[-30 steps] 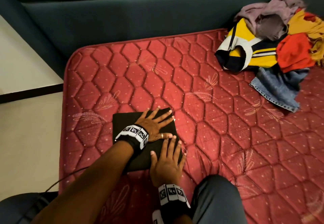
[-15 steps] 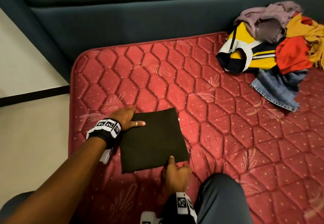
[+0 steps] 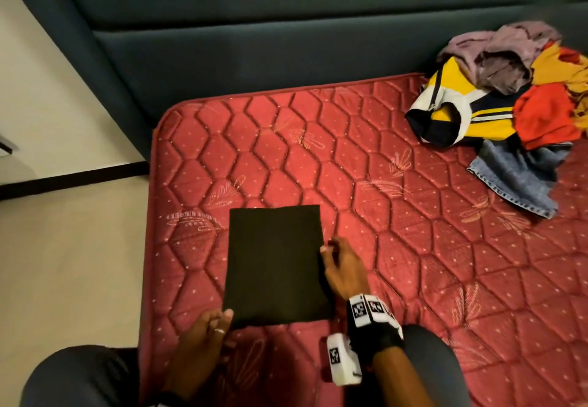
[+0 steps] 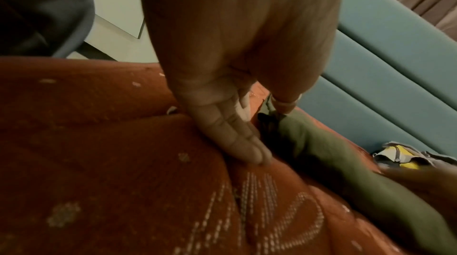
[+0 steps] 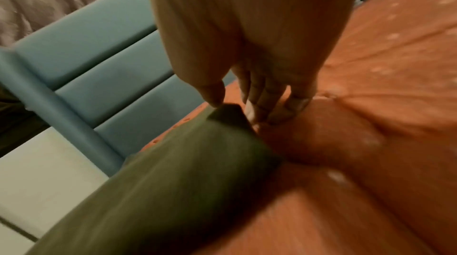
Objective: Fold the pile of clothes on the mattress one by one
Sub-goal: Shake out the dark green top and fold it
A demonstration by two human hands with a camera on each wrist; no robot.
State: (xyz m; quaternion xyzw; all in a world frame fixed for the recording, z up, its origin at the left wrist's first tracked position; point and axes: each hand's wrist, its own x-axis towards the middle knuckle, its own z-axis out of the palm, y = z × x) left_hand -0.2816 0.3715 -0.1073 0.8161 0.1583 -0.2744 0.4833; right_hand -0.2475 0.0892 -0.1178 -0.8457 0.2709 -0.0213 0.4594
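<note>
A folded dark garment [image 3: 275, 265] lies flat on the red quilted mattress [image 3: 397, 247], near its 7 o'clock corner; the left hand [image 3: 203, 340] sits at the garment's 7 o'clock corner, thumb touching the edge, fingers straight and pressed into the mattress beside it in the left wrist view. The right hand [image 3: 342, 268] rests at the garment's 3 o'clock edge, fingers extended and relaxed, thumb tip touching the cloth, gripping nothing; the unfolded pile of clothes [image 3: 509, 104] lies well apart at 2 o'clock, against the dark padded headboard [image 3: 254, 40].
</note>
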